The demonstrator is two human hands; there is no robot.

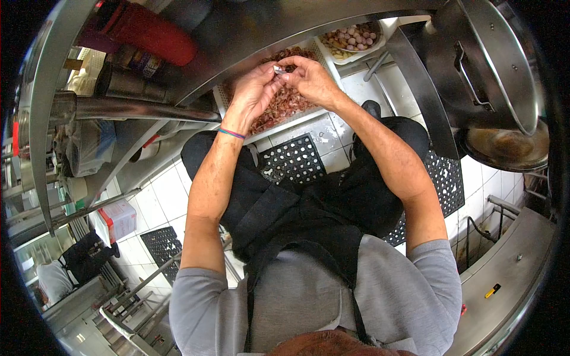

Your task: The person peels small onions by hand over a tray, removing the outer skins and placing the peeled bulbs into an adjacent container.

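Note:
Over a white crate (pixel 286 133) filled with reddish-brown pieces (pixel 291 107), my two hands meet. My left hand (pixel 256 89) and my right hand (pixel 310 80) pinch a small whitish item (pixel 278 70) between their fingertips; it is too small to identify. A thin coloured band (pixel 231 133) circles my left wrist. To the right of the crate, a container (pixel 350 58) holds several round pinkish-white items (pixel 358 38) and yellowish pieces.
A metal edge (pixel 237 56) runs above the crate. A large pot (pixel 481 71) and a pan (pixel 504 145) stand at right. Red bottle-like item (pixel 157 35) lies upper left. Black perforated mats (pixel 294 159) cover parts of the tiled floor. A yellow cutter (pixel 493 291) rests on a metal surface.

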